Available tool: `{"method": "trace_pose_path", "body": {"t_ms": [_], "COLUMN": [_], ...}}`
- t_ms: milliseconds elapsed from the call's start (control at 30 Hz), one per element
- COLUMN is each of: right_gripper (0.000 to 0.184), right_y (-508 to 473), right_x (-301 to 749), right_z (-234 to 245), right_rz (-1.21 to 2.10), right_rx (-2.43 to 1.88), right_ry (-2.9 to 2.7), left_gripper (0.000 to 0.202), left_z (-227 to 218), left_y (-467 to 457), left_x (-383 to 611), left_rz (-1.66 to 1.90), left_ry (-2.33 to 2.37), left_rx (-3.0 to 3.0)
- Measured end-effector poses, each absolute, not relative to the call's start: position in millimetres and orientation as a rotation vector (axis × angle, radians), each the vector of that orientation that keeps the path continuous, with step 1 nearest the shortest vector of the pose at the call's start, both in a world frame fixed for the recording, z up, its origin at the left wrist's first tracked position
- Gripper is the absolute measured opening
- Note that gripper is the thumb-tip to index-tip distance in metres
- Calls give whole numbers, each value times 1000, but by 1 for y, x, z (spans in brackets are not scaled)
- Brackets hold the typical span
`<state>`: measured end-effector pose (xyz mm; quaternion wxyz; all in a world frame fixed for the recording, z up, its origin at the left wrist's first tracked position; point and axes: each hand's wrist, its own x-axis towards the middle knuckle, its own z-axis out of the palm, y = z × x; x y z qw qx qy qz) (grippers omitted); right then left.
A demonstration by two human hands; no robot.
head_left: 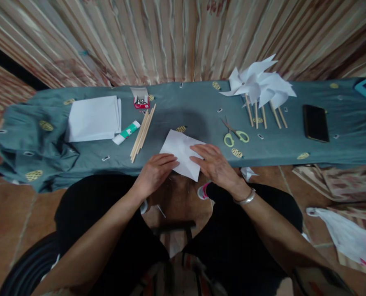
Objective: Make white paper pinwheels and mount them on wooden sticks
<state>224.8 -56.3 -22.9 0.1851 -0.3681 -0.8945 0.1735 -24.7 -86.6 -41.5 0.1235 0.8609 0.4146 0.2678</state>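
A white sheet of paper (180,151) lies at the near edge of a low table covered in grey-green cloth (183,102). My left hand (156,170) rests on the sheet's lower left part, fingers flat and pressing down. My right hand (214,163) lies on its right side, fingers stretched out flat across the paper. A silver bangle sits on my right wrist. Neither hand grips anything.
A stack of white paper (93,118), a glue stick (126,132), wooden sticks (142,131) and a small red box of pins (141,100) lie to the left. Green-handled scissors (236,135), several finished paper pinwheels (258,86) and a black phone (316,122) lie to the right.
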Motion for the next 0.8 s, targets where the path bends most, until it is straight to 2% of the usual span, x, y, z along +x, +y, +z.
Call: {"method": "trace_pose_path", "body": {"t_ms": [167,300,400,500,600,800], "right_gripper": [22,20,28,38,39,37], "right_y": [-41,-31,-24,-16,-6,9], "right_x": [225,217,211,207,202,189], "right_z": [-32,-30,-29,-29,-29,-31], "right_rz": [764,898,991,1010,1017,1078], "right_rx": [-1091,-1293,-1378,-1402,-1400,-1450], "right_ry": [-2321,-2145,-2038,-1987,-1955,-1909], "left_gripper": [23,24,23,38,50,48], "left_z": [-41,-41,-40,-38,-38,-36], "left_y": [-89,-87,-85,-84,-84,-81], "left_x": [-28,-28,-28,-28,-28,-30], "left_rz": [877,885,853,782,751,788], "left_ry": [1332,1450,1543,1643,1665,1638], "left_rx": [2343,2234,2152,2045,1992,2139]}}
